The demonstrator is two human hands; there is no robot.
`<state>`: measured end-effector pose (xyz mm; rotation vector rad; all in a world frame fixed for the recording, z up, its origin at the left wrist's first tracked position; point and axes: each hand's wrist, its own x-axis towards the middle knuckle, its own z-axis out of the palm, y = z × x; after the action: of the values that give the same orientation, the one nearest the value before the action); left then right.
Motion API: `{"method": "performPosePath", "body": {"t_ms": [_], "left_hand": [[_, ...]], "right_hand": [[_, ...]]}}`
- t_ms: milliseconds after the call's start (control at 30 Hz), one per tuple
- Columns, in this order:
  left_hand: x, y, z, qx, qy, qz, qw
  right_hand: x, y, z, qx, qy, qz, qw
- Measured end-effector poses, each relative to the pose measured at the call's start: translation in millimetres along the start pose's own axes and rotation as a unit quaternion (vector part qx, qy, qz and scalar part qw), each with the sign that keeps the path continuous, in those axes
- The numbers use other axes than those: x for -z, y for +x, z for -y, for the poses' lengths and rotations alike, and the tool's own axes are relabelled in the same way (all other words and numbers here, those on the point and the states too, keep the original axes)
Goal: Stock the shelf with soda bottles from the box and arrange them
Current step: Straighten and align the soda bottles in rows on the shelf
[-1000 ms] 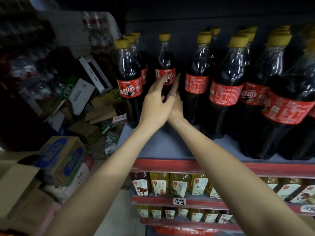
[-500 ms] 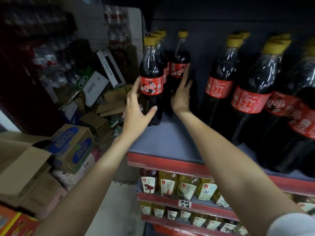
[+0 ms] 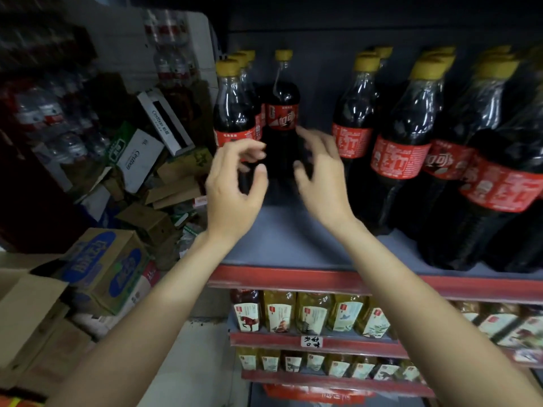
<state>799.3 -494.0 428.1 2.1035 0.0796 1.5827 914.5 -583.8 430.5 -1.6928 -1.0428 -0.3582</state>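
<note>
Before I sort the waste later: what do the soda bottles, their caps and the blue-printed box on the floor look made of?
The soda bottles look like clear glossy plastic: sharp highlights streak their shoulders. Their yellow caps look like matte plastic, probably screw-on, though too blurred to be sure. The red labels seem a thin printed film. The blue-printed box looks like brown corrugated cardboard, with dented, folded flaps.

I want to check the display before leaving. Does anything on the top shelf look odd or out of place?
One soda bottle stands alone, set back behind an empty stretch of the top shelf, while the neighbouring rows reach further forward. No bottle is fallen or spilled.
</note>
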Motion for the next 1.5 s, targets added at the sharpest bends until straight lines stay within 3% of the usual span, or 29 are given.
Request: {"method": "performPosePath", "body": {"t_ms": [67, 167, 267, 367, 600, 733, 833, 967, 1100, 1300, 1500], "left_hand": [[-20, 12, -11, 0.064, -0.083, 0.099, 0.99], [-59, 29, -20, 0.237, -0.191, 0.199, 0.932], [-87, 43, -15, 0.374, -0.273, 0.25, 0.85], [-93, 46, -11, 0.41, -0.301, 0.268, 0.818], [-64, 31, -13, 0.353, -0.23, 0.206, 0.883], [-41, 12, -8, 0.273, -0.151, 0.213, 0.926], [-29, 2, -11, 0.172, -0.028, 0.225, 0.959], [-10, -6, -3, 0.073, 0.093, 0.095, 0.988], [2, -9, 10, 0.095, 0.139, -0.039, 0.985], [5, -10, 32, 0.195, 0.092, -0.019, 0.976], [6, -7, 35, 0.216, 0.078, -0.032, 0.973]], "right_hand": [[17, -22, -1, -0.004, -0.008, -0.03, 1.0], [23, -48, -2, -0.058, -0.055, -0.017, 0.997], [20, -63, -4, -0.106, -0.093, 0.043, 0.989], [18, -61, -6, -0.135, -0.071, 0.059, 0.987], [27, -32, -6, -0.131, -0.076, 0.067, 0.986], [14, -12, -15, -0.125, -0.043, 0.066, 0.989], [0, 0, -25, -0.107, -0.002, 0.077, 0.991], [-14, 14, -28, -0.118, 0.02, 0.097, 0.988], [-24, 23, -32, -0.124, 0.031, 0.098, 0.987], [-37, 30, -29, -0.14, 0.041, 0.096, 0.985], [-45, 33, -25, -0.154, 0.033, 0.094, 0.983]]}}
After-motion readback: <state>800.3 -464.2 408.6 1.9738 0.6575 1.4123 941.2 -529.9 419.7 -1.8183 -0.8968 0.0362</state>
